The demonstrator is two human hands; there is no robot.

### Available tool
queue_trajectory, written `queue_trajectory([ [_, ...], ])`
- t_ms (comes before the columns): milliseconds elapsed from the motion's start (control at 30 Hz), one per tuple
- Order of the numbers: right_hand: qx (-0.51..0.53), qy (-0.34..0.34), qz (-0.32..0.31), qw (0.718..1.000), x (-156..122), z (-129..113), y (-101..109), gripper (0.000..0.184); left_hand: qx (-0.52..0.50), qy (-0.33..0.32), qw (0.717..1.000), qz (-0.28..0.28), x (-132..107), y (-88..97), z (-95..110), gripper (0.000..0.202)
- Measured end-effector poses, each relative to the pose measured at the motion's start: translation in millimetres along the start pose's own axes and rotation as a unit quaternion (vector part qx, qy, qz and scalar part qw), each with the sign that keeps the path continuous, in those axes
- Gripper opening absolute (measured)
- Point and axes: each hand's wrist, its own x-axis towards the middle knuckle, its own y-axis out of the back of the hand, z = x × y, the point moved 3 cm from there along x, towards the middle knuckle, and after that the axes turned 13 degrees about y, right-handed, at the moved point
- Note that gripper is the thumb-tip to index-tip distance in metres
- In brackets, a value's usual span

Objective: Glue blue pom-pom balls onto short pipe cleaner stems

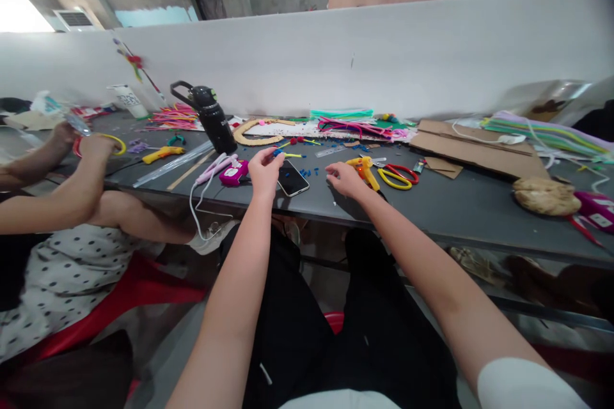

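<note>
My left hand (265,171) is pinched on a thin yellow-green pipe cleaner (293,155) with blue at the end by the fingers. A smartphone (293,179) with a dark screen lies just right of and below that hand. Several small blue pieces (309,172) are scattered between the phone and my right hand (343,179). The right hand hovers low over the table, fingers loosely bent and apart, with nothing visible in them. Just beyond it lies a yellow glue gun (365,170), partly covered by the hand. Scissors (399,177) with red and yellow handles rest beside the gun.
A black bottle (215,120) stands behind a purple device (234,172) and a pale pink wand with a white cord. Flat cardboard (474,148) and a tan bundle (545,196) lie right. Bundled pipe cleaners (343,114) line the partition. At left, a co-worker's hands (98,146) hold something.
</note>
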Motion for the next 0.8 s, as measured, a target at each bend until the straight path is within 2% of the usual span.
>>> queue_trajectory([
  [233,-0.028,-0.048,-0.043,0.998,38.7,6.4,-19.3,0.021,-0.075,0.038,0.996,-0.014,-2.1,4.1,4.9,0.043],
  [400,-0.028,-0.028,-0.058,0.998,52.3,2.2,-25.6,0.02,-0.112,0.09,0.99,0.005,1.2,7.4,3.5,0.045],
  [600,-0.059,-0.024,-0.107,0.992,62.1,-2.4,-37.1,0.021,-0.136,0.118,0.983,-0.031,-2.9,4.6,6.8,0.042],
  [800,-0.053,-0.004,-0.072,0.996,58.0,-4.4,-38.2,0.011,-0.124,0.136,0.98,-0.081,-7.3,-0.3,6.3,0.039],
])
